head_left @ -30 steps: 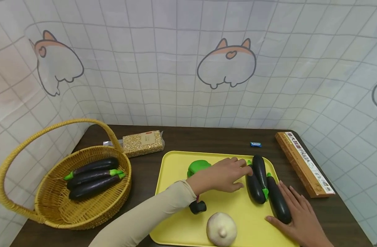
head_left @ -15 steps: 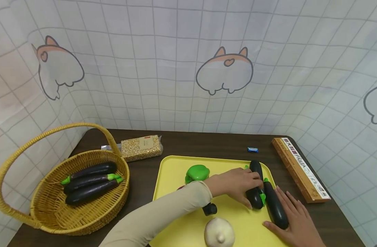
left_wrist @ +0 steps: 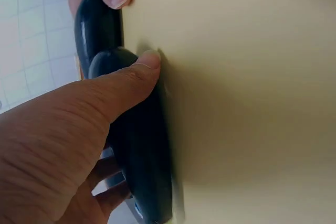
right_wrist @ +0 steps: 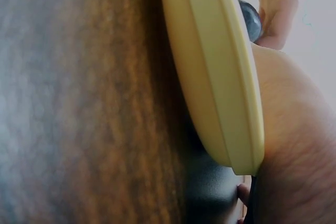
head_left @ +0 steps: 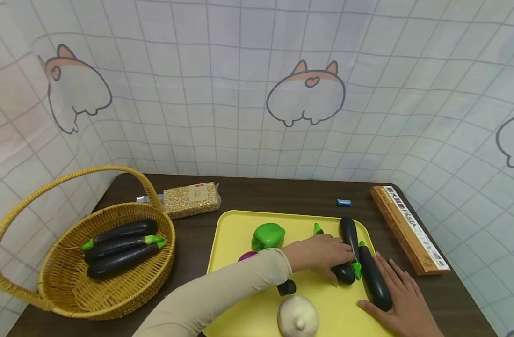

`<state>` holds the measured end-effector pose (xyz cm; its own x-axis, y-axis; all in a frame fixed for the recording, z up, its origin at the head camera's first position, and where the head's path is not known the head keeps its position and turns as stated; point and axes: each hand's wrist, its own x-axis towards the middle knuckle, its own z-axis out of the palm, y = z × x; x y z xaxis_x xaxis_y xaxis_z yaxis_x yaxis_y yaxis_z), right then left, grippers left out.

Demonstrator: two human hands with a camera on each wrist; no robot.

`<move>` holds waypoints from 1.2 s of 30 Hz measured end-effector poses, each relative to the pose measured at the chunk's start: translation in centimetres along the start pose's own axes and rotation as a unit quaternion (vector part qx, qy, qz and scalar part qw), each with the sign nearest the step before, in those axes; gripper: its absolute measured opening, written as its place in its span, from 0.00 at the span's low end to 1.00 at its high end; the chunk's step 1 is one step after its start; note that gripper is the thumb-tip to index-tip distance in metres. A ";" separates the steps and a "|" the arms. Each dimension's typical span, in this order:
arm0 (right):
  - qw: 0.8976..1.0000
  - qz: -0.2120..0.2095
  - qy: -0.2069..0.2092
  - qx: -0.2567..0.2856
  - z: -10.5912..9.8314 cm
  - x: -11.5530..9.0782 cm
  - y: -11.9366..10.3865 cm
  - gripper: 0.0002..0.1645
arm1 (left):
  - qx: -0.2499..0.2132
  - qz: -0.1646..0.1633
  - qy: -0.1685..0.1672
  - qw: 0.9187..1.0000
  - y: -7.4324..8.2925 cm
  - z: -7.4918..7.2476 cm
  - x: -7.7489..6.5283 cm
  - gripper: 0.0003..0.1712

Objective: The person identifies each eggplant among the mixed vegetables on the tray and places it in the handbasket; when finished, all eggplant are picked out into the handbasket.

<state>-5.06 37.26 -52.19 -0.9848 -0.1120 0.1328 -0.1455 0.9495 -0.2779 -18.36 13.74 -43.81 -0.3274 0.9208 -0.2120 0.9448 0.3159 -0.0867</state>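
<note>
My left hand [head_left: 324, 255] grips an eggplant [head_left: 344, 275] on the yellow tray [head_left: 240, 211]; its green stem sticks out beyond the fingers. In the left wrist view the thumb lies along one side of this eggplant [left_wrist: 142, 150] and fingers reach round the other. Another eggplant [head_left: 348, 231] lies just right of it, partly covered by my fingertips. My right hand [head_left: 406, 302] rests along the tray's right edge, fingers extended beside a third eggplant [head_left: 374, 281], thumb near its lower end. In the right wrist view the tray's side wall [right_wrist: 220, 77] hides most of that hand.
A wicker basket [head_left: 113, 311] holding several eggplants [head_left: 122, 243] stands left. The tray also bears a green pepper [head_left: 268, 236], a whitish round vegetable [head_left: 298, 316] and a partly hidden purple thing [head_left: 247, 256]. Behind lie a grain bag [head_left: 191, 200], small blue packet [head_left: 343, 202] and pasta box [head_left: 410, 229].
My left hand has come down and right onto the eggplant, then gripped it and shifted it slightly left, away from the middle one. The right hand has kept its place.
</note>
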 end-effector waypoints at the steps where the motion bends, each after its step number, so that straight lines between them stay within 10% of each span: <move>1: 1.000 -0.001 0.001 0.000 0.0 0.0 0.0 0.69 | -0.007 -0.001 -0.004 1.000 0.0 0.1 0.0 0.43; 22: 1.000 -0.004 0.002 0.003 -0.1 0.0 -0.2 0.69 | -0.068 0.015 0.026 0.997 0.8 -0.4 -1.4 0.34; 36: 1.000 0.001 -0.001 -0.007 0.0 0.0 -0.2 0.70 | 0.001 -0.008 0.086 0.996 0.5 -2.4 -4.8 0.36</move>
<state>-5.02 37.09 -52.16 -0.9854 -0.1102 0.1301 -0.1417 0.9537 -0.2655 -16.32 9.98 -40.52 -0.3360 0.9410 -0.0400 0.9391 0.3315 -0.0899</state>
